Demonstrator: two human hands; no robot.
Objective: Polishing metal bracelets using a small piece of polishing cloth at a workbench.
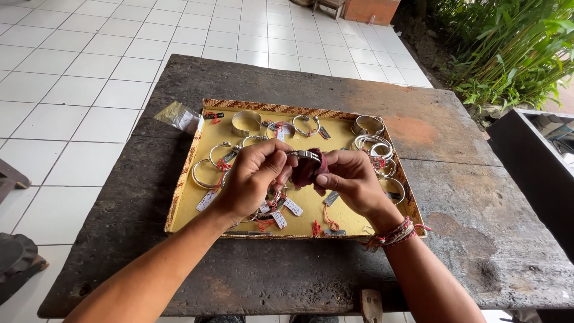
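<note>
- Nearest to the camera, two bare forearms come up from the bottom edge over a dark, worn wooden table [454, 239], and a small wooden stub [371, 305] stands at the near edge of the table between them.
- On the far left, a dark object [18, 257] lies on the white tiled floor [78, 90].
- At the far left corner of the tray lies a small clear plastic bag [178, 116], on the table and touching the tray rim.
- A flat yellow tray [179, 197] with a woven patterned border sits in the middle of the table; many silver bangles [246, 121] with red strings and small paper tags lie in it.
- The left hand [254, 176] is above the tray, and its fingers are pinched closed on one silver bracelet [304, 155].
- The bracelet is held in the air over the middle of the tray, between both hands.
- A dark red cloth [308, 169] is pressed against the bracelet from below.
- The right hand [353, 179] grips this cloth with fingers closed around it, and so it holds the bracelet through the cloth.
- On the right wrist there are colourful braided wristbands [394, 234].
- At the far right there is a dark box [532, 167], and behind it green plants [514, 48].
</note>
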